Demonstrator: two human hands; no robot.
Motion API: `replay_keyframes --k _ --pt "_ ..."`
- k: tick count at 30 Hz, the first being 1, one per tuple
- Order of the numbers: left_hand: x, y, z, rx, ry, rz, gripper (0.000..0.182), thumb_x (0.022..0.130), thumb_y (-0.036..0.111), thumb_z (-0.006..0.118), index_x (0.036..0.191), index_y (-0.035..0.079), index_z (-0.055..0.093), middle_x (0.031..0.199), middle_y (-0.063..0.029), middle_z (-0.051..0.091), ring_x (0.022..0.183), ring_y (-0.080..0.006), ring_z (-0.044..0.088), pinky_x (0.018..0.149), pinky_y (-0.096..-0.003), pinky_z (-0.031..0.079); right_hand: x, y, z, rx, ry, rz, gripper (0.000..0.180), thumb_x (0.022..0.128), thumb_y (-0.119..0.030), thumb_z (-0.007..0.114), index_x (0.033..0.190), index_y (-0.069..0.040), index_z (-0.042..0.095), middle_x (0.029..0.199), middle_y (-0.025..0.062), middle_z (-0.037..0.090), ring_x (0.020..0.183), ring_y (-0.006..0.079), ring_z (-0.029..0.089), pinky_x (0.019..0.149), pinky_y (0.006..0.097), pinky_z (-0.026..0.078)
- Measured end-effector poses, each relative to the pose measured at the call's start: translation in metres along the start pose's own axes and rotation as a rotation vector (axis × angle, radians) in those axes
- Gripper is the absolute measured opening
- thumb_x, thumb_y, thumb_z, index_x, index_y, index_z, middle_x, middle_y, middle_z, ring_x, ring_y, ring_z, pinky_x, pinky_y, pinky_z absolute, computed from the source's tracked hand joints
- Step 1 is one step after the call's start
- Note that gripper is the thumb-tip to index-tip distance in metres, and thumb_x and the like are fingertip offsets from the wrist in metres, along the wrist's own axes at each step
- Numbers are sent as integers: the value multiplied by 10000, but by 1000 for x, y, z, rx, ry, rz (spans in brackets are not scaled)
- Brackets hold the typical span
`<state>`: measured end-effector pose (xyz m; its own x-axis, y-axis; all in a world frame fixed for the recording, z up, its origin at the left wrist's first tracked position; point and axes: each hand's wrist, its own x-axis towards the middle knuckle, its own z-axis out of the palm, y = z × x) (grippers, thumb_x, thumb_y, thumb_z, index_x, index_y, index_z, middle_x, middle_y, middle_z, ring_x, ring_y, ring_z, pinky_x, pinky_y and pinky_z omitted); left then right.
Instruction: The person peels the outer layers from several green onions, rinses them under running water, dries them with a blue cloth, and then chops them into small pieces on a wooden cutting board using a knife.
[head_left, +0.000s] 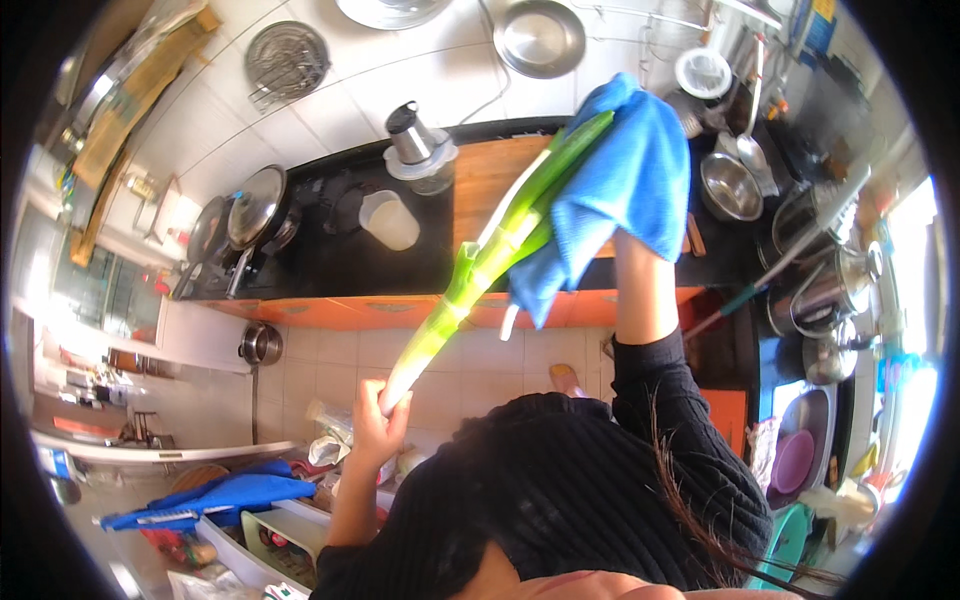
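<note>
A long leek or large green onion (450, 304) slants across the view, white end low and green leaves high. My left hand (381, 421) grips it by the white end. A blue cloth (626, 180) drapes over my right hand, hiding the fingers; only the wrist (643, 281) shows below it. The cloth lies against the green leaves at the upper end, and I cannot tell how firmly the hidden fingers hold them. Behind the leaves, a wooden cutting board (480, 169) rests on the black counter (322, 262).
On the counter stand a small food chopper (416, 146), a translucent measuring cup (390, 220) and a lidded pan (256, 206). A metal bowl (731, 187) and steel pots (832, 289) stand at right, above a sink with a purple basin (792, 461). Drawers with a blue bag (217, 496) are lower left.
</note>
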<state>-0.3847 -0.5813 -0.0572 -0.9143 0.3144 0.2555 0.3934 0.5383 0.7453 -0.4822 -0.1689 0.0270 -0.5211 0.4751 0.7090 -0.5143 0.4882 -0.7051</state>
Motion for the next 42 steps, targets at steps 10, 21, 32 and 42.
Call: replay_keyframes --k 10,21,32,42 --pt "60 29 0 -163 346 292 216 872 -12 608 981 28 426 826 -54 508 684 -94 476 612 -247 423 -10 -96 63 -172 3 -155 340 874 -202 607 1155 -14 570 1022 139 627 921 270 621 802 360 491" --pt "100 43 26 -795 513 98 441 907 73 575 1299 -38 408 1124 -187 597 1037 -289 602 899 -406 474 -81 -116 143 173 -600 -459 298 785 -128 717 1059 -30 650 1025 157 666 898 252 662 785 338 518" --pt "162 111 -113 -454 134 286 387 992 350 489 1088 -21 539 875 -121 642 880 -163 635 785 -320 506 -102 -111 187 343 -871 -207 234 812 -143 672 1013 -29 638 943 118 658 833 230 651 740 322 519" --pt "212 136 -180 -852 285 398 244 968 334 529 884 105 513 672 -10 530 507 -148 528 429 -282 440 -183 -154 172 517 -1169 173 155 850 -157 630 934 -27 629 845 76 649 751 174 642 677 307 517"
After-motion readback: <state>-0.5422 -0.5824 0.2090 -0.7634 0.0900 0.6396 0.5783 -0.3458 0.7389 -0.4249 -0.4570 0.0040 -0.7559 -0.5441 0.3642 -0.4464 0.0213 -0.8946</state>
